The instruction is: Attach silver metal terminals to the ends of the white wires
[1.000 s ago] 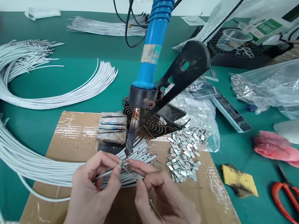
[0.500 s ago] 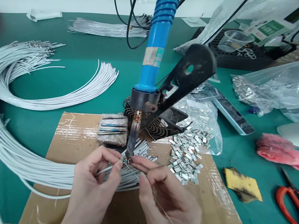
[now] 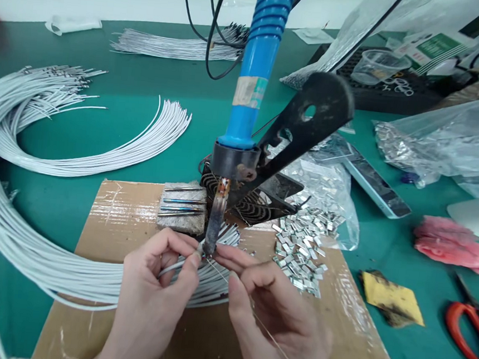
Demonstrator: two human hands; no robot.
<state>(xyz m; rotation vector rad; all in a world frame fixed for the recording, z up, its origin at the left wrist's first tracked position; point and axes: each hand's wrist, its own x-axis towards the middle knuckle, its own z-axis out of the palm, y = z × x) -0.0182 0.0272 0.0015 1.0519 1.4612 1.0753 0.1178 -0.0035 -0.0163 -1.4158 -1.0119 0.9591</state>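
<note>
Pinched between the thumb and fingers of my left hand (image 3: pixel 156 292) is the end of a white cable, right at the tip of a soldering iron (image 3: pixel 216 216). The iron points down from its blue handle (image 3: pixel 256 63), clamped in a black stand (image 3: pixel 307 124). My right hand (image 3: pixel 272 311) grips a thin solder wire (image 3: pixel 270 336), whose end reaches the tip from the right. Fingers partly cover the joint there. Beneath both hands lies a thick bundle of white cables (image 3: pixel 67 270), running left in a curve over the cardboard (image 3: pixel 106 212).
Small metal clips (image 3: pixel 300 246) are heaped right of the iron, spilling from a clear bag. A grey block with metal rods (image 3: pixel 182 205) sits left of it. Farther right are a phone (image 3: pixel 379 183), a yellow sponge (image 3: pixel 392 298), a pink cloth (image 3: pixel 454 243) and red-handled scissors (image 3: pixel 467 328).
The whole view has shifted slightly, so things appear a little farther right. Both hands keep their grips at the iron's tip.
</note>
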